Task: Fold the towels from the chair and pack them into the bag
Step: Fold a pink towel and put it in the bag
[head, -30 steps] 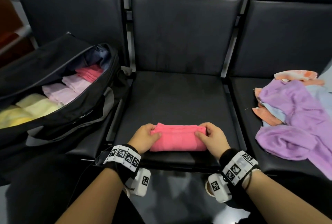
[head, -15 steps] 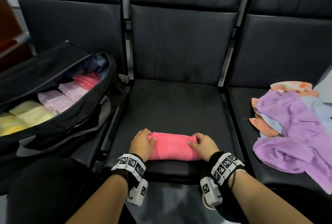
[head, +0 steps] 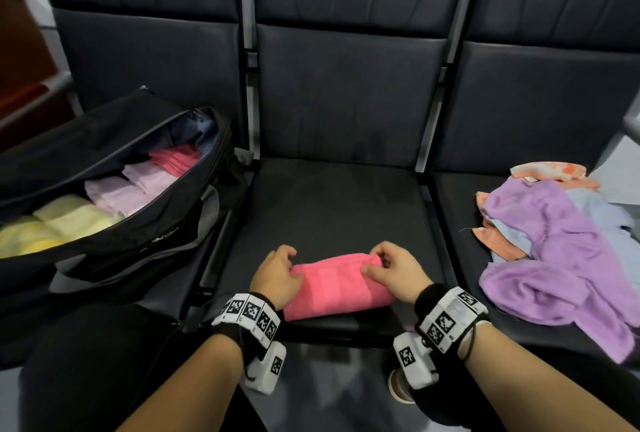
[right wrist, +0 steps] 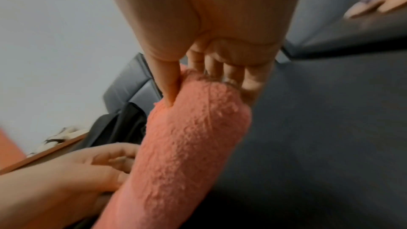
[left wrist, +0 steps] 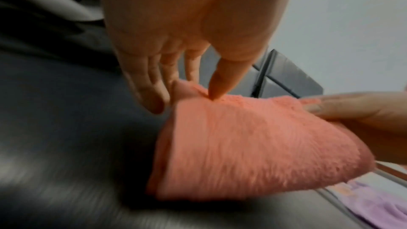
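**Towel fold on middle seat: both hands pinching the pink towel**

Pink towel sits folded into a narrow bundle at the front edge of the middle chair seat, long axis running left-right, right end angled slightly toward the backrest.

Left hand is at the towel's left end — thumb on top, fingers curled down behind the far edge, so it pinches the cloth. The left wrist view confirms the thumb tip pressing into the top layer; the fold's open layers face that camera.

Right hand is at the right end, thumb and fingers clamped on the upper far corner. In the right wrist view the thumb digs into the fold while the fingers wrap the end from the other side. That corner looks raised a little off the seat; the rest of the towel lies on the cushion.

Black duffel bag is on the left seat, zipper wide open. Inside, front to back: yellow towels, pale pink towels, darker pink towels, something blue-grey at the far end — too dark to identify.

Right seat holds the unfolded pile: purple towel on top, orange and light blue cloths under it, and a patterned orange-white cloth at the back.

Both wrists carry marker-tagged camera bands.
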